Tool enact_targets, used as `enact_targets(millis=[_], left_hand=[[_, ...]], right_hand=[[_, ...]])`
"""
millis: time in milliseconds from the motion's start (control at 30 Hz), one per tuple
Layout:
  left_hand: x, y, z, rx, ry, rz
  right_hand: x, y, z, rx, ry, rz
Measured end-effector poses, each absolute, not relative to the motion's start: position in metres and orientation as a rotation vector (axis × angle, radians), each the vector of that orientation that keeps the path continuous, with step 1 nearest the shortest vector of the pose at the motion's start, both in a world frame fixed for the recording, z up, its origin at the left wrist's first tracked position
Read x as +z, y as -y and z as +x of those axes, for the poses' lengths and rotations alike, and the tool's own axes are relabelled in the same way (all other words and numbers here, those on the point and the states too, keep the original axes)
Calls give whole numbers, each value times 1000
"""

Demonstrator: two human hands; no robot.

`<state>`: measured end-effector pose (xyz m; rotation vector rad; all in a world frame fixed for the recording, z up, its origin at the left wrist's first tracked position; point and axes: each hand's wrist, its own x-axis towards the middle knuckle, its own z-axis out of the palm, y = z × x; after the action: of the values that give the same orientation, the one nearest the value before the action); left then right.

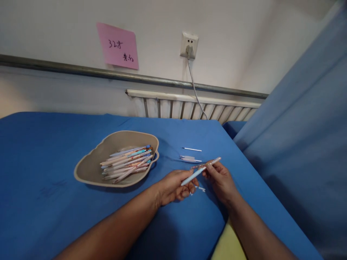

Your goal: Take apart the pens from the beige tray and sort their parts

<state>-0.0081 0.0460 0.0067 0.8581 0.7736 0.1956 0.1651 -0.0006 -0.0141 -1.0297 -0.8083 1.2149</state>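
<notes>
Both hands meet around a light-blue pen [195, 174] held at a slant above the blue cloth. My left hand [175, 186] has its fingers closed around the pen's lower part. Toward the upper, pinkish end, my right hand [221, 180] pinches it between thumb and fingers. Small reddish-brown pieces show by the fingertips, too small to make out. Just beyond the hands lie a thin pen refill [192, 149] and a small group of whitish pen parts [188, 158]. Little white pieces [201, 188] lie partly hidden below the left fingers.
A beige basin [89, 162] full of several pens [128, 162] stands to the left. Behind the blue-covered table [54, 209] are a radiator [173, 106], a rail and a plugged-in socket [189, 45]. A blue curtain [306, 119] hangs at the right. Something yellow [229, 243] shows below.
</notes>
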Motion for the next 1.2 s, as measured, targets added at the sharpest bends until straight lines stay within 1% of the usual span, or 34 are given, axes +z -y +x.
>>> enact_targets(millis=[300, 467, 1000, 1200], left_hand=[[5, -52, -13, 188, -694, 780], [5, -52, -12, 215, -696, 820], [2, -46, -8, 434, -711, 900], [-1, -47, -7, 486, -705, 1044]], right_hand=[[-15, -1, 165, 1173, 767, -1055], [-11, 2, 164, 1212, 761, -1016], [-9, 3, 165, 1245, 742, -982], [-10, 2, 165, 1244, 743, -958]])
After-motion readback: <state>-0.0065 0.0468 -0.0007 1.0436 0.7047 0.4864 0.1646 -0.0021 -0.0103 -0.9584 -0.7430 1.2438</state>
